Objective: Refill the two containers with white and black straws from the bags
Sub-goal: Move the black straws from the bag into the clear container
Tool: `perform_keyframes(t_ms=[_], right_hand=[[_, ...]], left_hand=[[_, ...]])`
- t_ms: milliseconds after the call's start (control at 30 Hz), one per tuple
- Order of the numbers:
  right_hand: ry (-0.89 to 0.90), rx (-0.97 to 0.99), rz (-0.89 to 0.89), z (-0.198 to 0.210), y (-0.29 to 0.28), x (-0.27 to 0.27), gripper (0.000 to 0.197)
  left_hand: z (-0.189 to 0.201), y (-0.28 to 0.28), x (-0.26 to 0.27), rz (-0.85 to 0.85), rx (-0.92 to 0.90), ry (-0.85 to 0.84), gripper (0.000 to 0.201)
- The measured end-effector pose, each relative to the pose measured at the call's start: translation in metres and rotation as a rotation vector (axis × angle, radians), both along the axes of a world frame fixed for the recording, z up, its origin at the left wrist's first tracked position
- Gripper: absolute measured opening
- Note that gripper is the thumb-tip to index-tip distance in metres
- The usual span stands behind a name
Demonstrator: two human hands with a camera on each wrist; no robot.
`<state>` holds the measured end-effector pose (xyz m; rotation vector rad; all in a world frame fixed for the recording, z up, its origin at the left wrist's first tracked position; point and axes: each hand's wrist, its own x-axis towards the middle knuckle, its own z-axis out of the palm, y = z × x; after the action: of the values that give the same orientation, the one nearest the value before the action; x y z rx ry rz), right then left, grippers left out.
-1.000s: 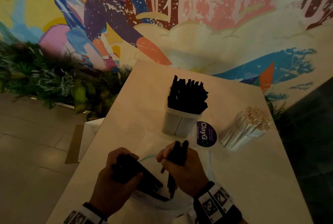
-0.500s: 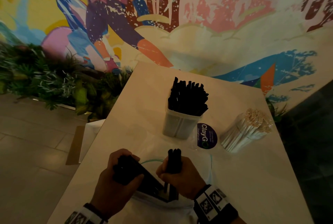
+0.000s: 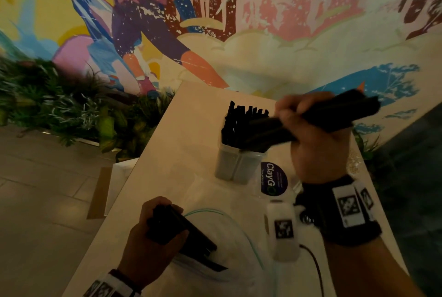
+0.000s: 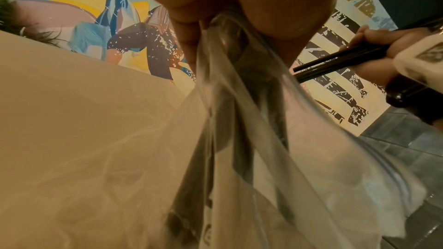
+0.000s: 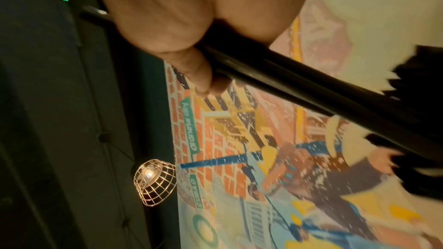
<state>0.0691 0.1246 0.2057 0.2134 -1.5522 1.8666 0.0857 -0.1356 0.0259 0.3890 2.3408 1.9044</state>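
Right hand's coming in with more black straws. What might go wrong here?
The container already looks packed with black straws, so the bundle in the right hand, held nearly flat, may jam or spill. The left hand grips the bag mid-length; its straws might slip out.

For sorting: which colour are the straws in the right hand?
Black straws, clearest in the head view.

Café-like venue: wall mural (image 3: pixel 239 21), planter greenery (image 3: pixel 59 105), straw-stocked table (image 3: pixel 191 153).

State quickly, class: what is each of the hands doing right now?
Left hand: grips the plastic bag of black straws.
Right hand: grips a bundle of black straws.
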Motion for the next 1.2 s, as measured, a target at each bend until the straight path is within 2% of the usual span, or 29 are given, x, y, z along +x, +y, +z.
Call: perform_keyframes(t_ms=[100, 167, 233, 367, 433, 567, 667, 767, 833, 933, 967, 1100, 1133, 1200], right_hand=[[0.156, 0.043, -0.157, 0.017, 0.013, -0.018, 0.032], [0.151, 0.026, -0.189, 0.017, 0.017, -0.029, 0.033], [0.071, 0.012, -0.166, 0.005, 0.016, -0.04, 0.033], [-0.258, 0.039, -0.125, -0.037, 0.012, -0.052, 0.034], [-0.364, 0.094, -0.118, -0.052, 0.01, -0.055, 0.033], [-0.385, 0.201, -0.277, -0.059, 0.014, -0.063, 0.03], [-0.384, 0.42, -0.467, -0.069, 0.021, -0.069, 0.024], [-0.484, 0.581, -0.472, -0.088, 0.028, -0.07, 0.022], [-0.559, 0.674, -0.5, -0.096, 0.032, -0.073, 0.038], [-0.677, 0.835, -0.601, -0.092, 0.034, -0.074, 0.078], [-0.661, 0.826, -0.618, -0.087, 0.034, -0.073, 0.081], [-0.409, 0.633, -0.597, -0.06, 0.027, -0.067, 0.085], [-0.333, 0.619, -0.617, -0.056, 0.027, -0.068, 0.085], [-0.212, 0.717, -0.661, -0.056, 0.025, -0.072, 0.074]], left_hand=[[0.001, 0.001, 0.0, -0.005, -0.014, 0.005, 0.074], [0.002, 0.001, 0.001, -0.003, -0.011, 0.003, 0.073], [0.003, 0.0, 0.002, 0.001, -0.003, 0.0, 0.068], [0.002, 0.0, 0.003, 0.01, -0.003, -0.003, 0.072], [0.001, -0.001, 0.003, 0.016, -0.007, -0.012, 0.072], [0.0, -0.003, 0.004, 0.021, -0.002, -0.017, 0.072], [0.0, -0.004, 0.004, 0.016, 0.018, -0.032, 0.068], [0.0, -0.004, 0.003, 0.013, 0.009, -0.021, 0.068], [0.0, -0.004, 0.003, 0.013, -0.007, -0.014, 0.069], [-0.002, -0.005, 0.004, 0.011, -0.017, -0.02, 0.07], [-0.001, -0.005, 0.004, 0.009, -0.017, -0.021, 0.071], [-0.002, -0.006, 0.004, 0.012, -0.009, -0.015, 0.071], [-0.002, -0.005, 0.004, 0.012, -0.012, -0.008, 0.069], [-0.001, -0.004, 0.003, 0.006, -0.025, -0.002, 0.07]])
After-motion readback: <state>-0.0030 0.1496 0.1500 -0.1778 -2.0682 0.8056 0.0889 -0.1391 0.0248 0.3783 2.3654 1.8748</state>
